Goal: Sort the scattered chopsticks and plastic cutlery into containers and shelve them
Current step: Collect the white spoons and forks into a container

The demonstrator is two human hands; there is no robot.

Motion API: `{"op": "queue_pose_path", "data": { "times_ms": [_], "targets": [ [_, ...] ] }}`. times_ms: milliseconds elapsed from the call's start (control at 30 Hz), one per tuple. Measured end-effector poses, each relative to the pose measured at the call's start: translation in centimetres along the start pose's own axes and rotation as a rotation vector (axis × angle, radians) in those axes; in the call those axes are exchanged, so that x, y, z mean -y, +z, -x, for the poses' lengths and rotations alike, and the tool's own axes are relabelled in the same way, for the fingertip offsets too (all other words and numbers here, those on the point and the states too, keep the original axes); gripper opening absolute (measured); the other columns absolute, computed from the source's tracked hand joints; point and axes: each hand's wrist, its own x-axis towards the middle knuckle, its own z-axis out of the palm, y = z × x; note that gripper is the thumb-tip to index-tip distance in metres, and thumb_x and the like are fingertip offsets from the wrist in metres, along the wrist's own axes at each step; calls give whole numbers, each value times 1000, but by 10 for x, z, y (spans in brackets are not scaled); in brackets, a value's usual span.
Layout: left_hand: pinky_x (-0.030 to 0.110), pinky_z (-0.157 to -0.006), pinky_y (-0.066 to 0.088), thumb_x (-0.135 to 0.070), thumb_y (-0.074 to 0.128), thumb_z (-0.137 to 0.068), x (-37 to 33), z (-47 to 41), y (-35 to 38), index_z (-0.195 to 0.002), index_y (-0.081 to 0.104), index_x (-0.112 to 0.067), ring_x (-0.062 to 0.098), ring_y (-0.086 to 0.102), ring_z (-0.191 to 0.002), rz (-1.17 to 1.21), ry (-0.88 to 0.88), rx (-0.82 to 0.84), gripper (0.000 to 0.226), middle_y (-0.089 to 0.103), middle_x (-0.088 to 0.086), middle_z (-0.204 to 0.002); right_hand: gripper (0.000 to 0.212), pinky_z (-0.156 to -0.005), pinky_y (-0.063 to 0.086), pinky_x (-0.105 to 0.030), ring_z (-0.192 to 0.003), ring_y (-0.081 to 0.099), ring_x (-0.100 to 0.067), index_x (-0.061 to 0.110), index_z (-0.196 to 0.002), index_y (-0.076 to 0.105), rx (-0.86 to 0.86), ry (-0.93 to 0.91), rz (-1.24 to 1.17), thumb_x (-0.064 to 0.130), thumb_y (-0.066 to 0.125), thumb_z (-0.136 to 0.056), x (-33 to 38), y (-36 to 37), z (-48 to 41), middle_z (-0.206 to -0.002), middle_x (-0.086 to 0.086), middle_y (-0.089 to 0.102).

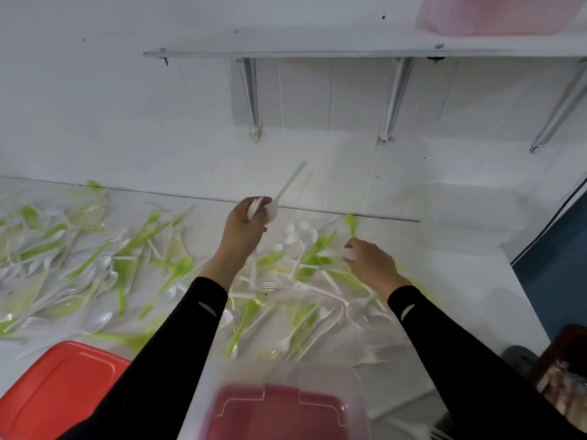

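1. Bottom centre: a clear box [286, 404] over something red, blurred and cut off by the frame edge.
2. Lower left: a red lid [60, 392], partly hidden by a sleeve.
3. Middle: white and green cutlery [178, 271] lies scattered over the counter [460, 281].
4. Right of centre: the right hand [371, 262] pinches a white spoon [349, 255]. I cannot tell if it also holds the green spoon [351, 223].
5. Centre: the left hand [244, 227] clenches white spoons [279, 198], handles pointing up.
6. Top: a shelf [317, 54]. A pink box [502, 14] on it is cut off.
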Motion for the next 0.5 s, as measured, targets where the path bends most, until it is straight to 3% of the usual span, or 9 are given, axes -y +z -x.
{"op": "queue_pose_path", "data": {
  "times_ms": [100, 167, 267, 333, 400, 500],
  "targets": [
    [28, -69, 58, -9, 46, -99, 5, 2, 19, -112, 53, -11, 21, 73, -87, 160, -73, -37, 14, 63, 11, -106, 11, -74, 43, -31, -96, 63, -23, 23, -105, 59, -120, 71, -280, 26, 55, -95, 0, -20, 1, -93, 10, 71],
    [32, -65, 57, -10, 51, -98, 11, 5, 32, -106, 52, -9, 19, 73, -75, 122, -87, -53, 8, 65, 9, -97, 7, -74, 48, -33, -87, 64, -17, 26, -98, 60, -195, 72, -423, 30, 54, -96, 1, -33, 4, -80, 16, 71],
    [30, -62, 52, -11, 62, -92, 23, 14, 43, -95, 64, -9, 10, 67, -64, 20, -78, -38, 4, 68, 0, -82, 16, -79, 49, -34, -87, 63, -9, 24, -98, 64, -275, 21, -536, 36, 53, -99, 9, -46, 14, -81, 18, 72],
    [26, -68, 51, -14, 63, -91, 28, 19, 45, -95, 68, -17, 7, 65, -70, -5, -65, -30, 7, 69, -6, -82, 16, -79, 49, -32, -89, 63, -7, 24, -97, 67, -298, -22, -561, 34, 54, -99, 17, -47, 22, -83, 20, 71],
    [14, -71, 47, -13, 60, -90, 27, 23, 46, -99, 70, -23, -1, 62, -78, -71, -32, -9, 17, 69, -13, -89, 12, -80, 51, -34, -87, 66, -9, 27, -93, 68, -275, -78, -549, 31, 57, -97, 24, -42, 27, -83, 20, 72],
    [4, -70, 43, -5, 54, -89, 26, 28, 46, -105, 69, -22, -9, 59, -80, -97, 11, 57, 28, 68, -13, -99, 10, -75, 53, -39, -83, 66, -21, 29, -92, 67, -249, -150, -437, 23, 60, -92, 33, -34, 32, -87, 12, 72]
  ]
}}
